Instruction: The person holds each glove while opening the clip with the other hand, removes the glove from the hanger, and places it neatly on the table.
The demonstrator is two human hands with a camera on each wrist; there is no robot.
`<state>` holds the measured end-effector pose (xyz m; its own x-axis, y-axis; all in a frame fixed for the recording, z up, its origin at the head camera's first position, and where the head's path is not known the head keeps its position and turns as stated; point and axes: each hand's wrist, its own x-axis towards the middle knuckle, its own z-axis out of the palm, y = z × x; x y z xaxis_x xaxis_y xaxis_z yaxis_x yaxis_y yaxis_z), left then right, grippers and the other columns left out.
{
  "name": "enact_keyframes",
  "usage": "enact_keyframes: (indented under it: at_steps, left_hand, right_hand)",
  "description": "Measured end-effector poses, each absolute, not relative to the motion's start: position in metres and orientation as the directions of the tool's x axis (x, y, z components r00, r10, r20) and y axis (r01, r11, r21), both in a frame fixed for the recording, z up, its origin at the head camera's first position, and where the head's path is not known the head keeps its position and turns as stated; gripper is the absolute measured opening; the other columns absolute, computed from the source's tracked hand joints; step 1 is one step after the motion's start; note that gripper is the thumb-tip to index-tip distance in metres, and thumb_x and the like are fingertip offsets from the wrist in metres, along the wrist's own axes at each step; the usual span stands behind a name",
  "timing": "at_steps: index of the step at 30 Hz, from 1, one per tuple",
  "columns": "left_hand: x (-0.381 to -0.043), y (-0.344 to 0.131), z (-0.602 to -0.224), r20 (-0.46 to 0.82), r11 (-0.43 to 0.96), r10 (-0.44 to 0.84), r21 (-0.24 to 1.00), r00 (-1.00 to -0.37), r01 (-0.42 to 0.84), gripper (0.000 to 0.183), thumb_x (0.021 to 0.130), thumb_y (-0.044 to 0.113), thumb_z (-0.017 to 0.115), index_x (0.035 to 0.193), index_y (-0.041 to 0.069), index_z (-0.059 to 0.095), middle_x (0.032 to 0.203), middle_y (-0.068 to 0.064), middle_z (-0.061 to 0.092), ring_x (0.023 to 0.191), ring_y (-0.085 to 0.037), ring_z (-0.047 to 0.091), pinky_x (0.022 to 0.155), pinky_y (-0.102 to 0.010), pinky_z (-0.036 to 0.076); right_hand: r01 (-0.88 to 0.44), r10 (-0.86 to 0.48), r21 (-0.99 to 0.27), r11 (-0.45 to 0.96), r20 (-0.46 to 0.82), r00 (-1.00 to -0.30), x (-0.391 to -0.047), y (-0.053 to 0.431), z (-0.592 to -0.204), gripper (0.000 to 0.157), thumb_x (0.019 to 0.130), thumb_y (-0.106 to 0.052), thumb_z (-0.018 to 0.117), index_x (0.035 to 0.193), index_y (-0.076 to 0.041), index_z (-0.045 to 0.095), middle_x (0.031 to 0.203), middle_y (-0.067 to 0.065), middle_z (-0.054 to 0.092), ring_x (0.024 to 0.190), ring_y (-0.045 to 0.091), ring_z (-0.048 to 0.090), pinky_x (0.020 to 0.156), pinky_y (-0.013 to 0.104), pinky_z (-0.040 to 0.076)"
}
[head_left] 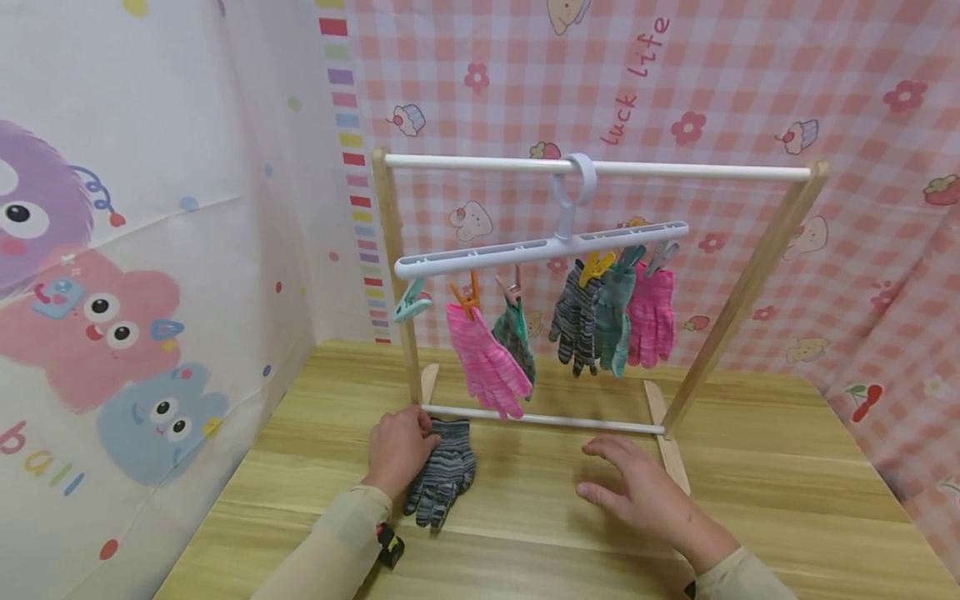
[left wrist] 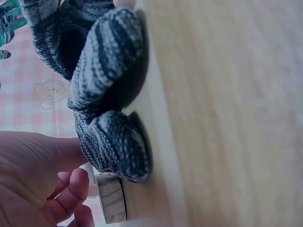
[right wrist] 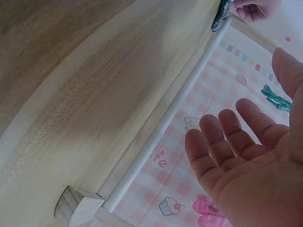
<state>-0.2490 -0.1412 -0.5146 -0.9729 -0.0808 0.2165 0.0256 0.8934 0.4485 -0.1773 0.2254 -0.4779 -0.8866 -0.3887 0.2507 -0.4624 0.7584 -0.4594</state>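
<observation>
A grey-and-black striped knit glove lies on the table, its fingers toward the near edge. My left hand is at its left side near the cuff; the thumb touches the glove while the other fingers are loosely curled. In the left wrist view the glove hides the thumb's tip. Off to the right, my right hand hovers near the rack's lower bar with relaxed fingers and holds nothing. The right wrist view shows its palm and spread fingers.
A wooden rack with a white top rod carries a white hanger. Pegs hold a pink glove, a green patterned glove, a dark striped glove, a teal glove and another pink glove. A light-teal peg hangs bare.
</observation>
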Motion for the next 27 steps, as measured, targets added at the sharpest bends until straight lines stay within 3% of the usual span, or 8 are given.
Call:
enact_keyframes:
  at_steps: [12, 27]
  left_hand:
    - [-0.248, -0.14, -0.514, 0.211, 0.893, -0.088, 0.449, -0.974, 0.016, 0.027, 0.091, 0.037, 0.085, 0.08, 0.018, 0.069, 0.073, 0.001, 0.069, 0.072, -0.025, 0.062, 0.069, -0.045, 0.049]
    - [-0.238, -0.136, -0.502, 0.225, 0.837, -0.116, 0.547, -0.968, 0.027, 0.024, 0.096, 0.038, 0.08, 0.086, 0.017, 0.073, 0.07, 0.004, 0.067, 0.063, -0.014, 0.055, 0.062, -0.033, 0.042]
  right_hand:
    - [-0.444, -0.381, -0.458, 0.77, 0.228, -0.896, -0.178, 0.226, -0.478, 0.05, 0.097, -0.042, 0.079, 0.134, -0.009, 0.069, 0.142, 0.013, 0.067, 0.133, 0.038, 0.064, 0.106, 0.058, 0.054]
    - [-0.444, -0.37, -0.461, 0.768, 0.246, -0.896, -0.178, 0.227, -0.479, 0.049, 0.096, -0.038, 0.081, 0.134, -0.009, 0.069, 0.14, 0.012, 0.068, 0.131, 0.037, 0.065, 0.105, 0.058, 0.055]
